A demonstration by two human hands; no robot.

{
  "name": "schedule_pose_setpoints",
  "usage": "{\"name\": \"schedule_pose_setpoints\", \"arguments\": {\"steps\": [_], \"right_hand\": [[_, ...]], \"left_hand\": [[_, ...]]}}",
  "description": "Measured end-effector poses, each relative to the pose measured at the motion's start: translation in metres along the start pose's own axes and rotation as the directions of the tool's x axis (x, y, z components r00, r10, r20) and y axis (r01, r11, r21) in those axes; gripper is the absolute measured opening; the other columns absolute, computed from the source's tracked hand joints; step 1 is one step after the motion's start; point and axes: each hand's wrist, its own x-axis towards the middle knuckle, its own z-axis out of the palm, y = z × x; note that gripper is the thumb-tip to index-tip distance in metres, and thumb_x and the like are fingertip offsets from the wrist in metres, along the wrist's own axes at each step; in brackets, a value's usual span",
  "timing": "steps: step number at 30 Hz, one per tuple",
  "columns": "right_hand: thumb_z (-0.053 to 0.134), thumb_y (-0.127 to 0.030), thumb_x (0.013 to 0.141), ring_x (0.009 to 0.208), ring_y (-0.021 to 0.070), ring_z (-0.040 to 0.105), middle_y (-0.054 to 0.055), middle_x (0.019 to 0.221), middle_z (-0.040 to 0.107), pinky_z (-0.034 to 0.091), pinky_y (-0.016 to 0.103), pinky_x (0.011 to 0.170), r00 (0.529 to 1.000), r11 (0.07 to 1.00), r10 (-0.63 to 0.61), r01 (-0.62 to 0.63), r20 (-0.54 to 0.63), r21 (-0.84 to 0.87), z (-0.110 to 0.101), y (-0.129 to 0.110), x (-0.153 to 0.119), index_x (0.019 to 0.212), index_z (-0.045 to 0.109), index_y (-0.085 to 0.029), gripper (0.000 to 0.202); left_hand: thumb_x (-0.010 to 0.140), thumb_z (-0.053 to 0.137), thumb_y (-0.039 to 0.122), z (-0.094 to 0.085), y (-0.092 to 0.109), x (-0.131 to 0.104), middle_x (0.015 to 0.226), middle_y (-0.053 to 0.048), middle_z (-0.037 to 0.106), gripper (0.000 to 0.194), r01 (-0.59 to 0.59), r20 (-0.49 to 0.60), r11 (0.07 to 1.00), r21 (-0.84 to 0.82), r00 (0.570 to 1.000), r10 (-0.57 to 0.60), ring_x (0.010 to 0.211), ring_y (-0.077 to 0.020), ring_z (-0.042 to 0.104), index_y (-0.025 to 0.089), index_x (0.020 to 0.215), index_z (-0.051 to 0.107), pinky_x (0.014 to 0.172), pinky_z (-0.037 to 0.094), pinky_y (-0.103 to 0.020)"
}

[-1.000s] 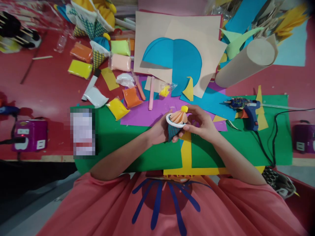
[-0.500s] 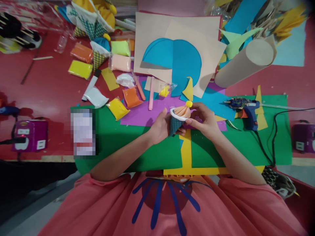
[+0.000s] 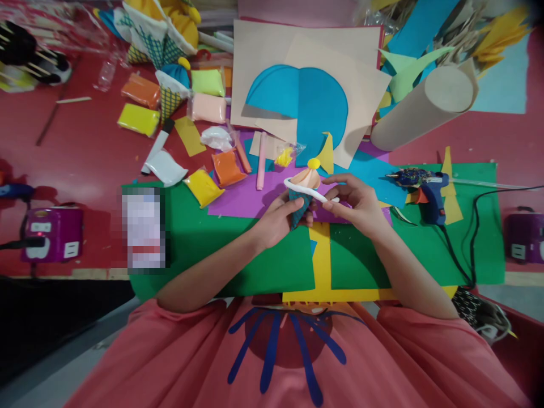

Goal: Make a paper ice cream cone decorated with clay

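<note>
While the left hand (image 3: 275, 223) grips the small cone (image 3: 298, 215) at the frame's centre, the right hand (image 3: 360, 206) pinches the loose end of the white strip (image 3: 306, 189) circling its top. Light, even tension and slow turning of the cone should lay the strip smoothly without stretching it. Both forearms (image 3: 208, 269) angle inward from lower left and lower right, over the green sheet (image 3: 272, 277).

No readable lettering anywhere.
</note>
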Motion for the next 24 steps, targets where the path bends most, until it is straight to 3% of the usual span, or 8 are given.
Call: {"name": "schedule_pose_setpoints", "arguments": {"steps": [6, 9, 14, 24], "right_hand": [[0.078, -0.043, 0.077, 0.066, 0.0112, 0.06, 0.001, 0.076, 0.067, 0.049, 0.024, 0.06, 0.985, 0.993, -0.108, 0.1, -0.138, -0.058, -0.001, -0.0005, 0.0001, 0.084, 0.07, -0.02, 0.025], [0.078, -0.043, 0.077, 0.059, 0.0096, 0.057, 0.0, 0.072, 0.067, 0.048, 0.024, 0.057, 0.979, 0.993, -0.115, 0.11, -0.169, -0.039, 0.0014, -0.0011, -0.0002, 0.078, 0.07, -0.02, 0.024], [0.078, -0.045, 0.077, 0.055, 0.0086, 0.056, -0.001, 0.07, 0.066, 0.048, 0.023, 0.054, 0.966, 0.988, -0.157, 0.154, -0.205, -0.031, 0.0062, -0.0021, -0.0006, 0.076, 0.07, -0.021, 0.025], [0.079, -0.04, 0.078, 0.073, 0.0133, 0.067, 0.001, 0.082, 0.071, 0.055, 0.025, 0.062, 0.962, 0.976, -0.216, 0.206, -0.168, -0.075, 0.0062, -0.0014, -0.0023, 0.083, 0.07, -0.022, 0.021]], "left_hand": [[0.067, 0.081, 0.039, -0.001, 0.0008, 0.0001, 0.067, 0.0, 0.069, 0.038, 0.009, 0.027, 1.0, -0.002, 1.0, -0.009, 0.042, -0.0066, 0.055, 0.014, 0.084, 0.057, 0.044, 0.043, -0.018], [0.068, 0.077, 0.038, -0.0017, 0.0025, 0.0001, 0.065, 0.002, 0.066, 0.037, 0.079, 0.064, 0.997, -0.013, 0.995, -0.078, 0.034, -0.003, 0.046, 0.015, 0.084, 0.054, 0.039, 0.035, -0.016], [0.067, 0.077, 0.044, -0.0031, 0.0046, 0.0006, 0.059, 0.007, 0.058, 0.041, 0.183, 0.145, 0.983, -0.02, 0.973, -0.178, 0.029, 0.0017, 0.03, 0.016, 0.081, 0.051, 0.034, 0.023, -0.014], [0.062, 0.086, 0.05, -0.0038, 0.0032, -0.0064, 0.061, 0.011, 0.052, 0.055, 0.149, 0.117, 0.989, 0.021, 0.982, -0.15, 0.032, 0.0043, 0.021, 0.019, 0.087, 0.048, 0.035, 0.017, -0.011]]}}
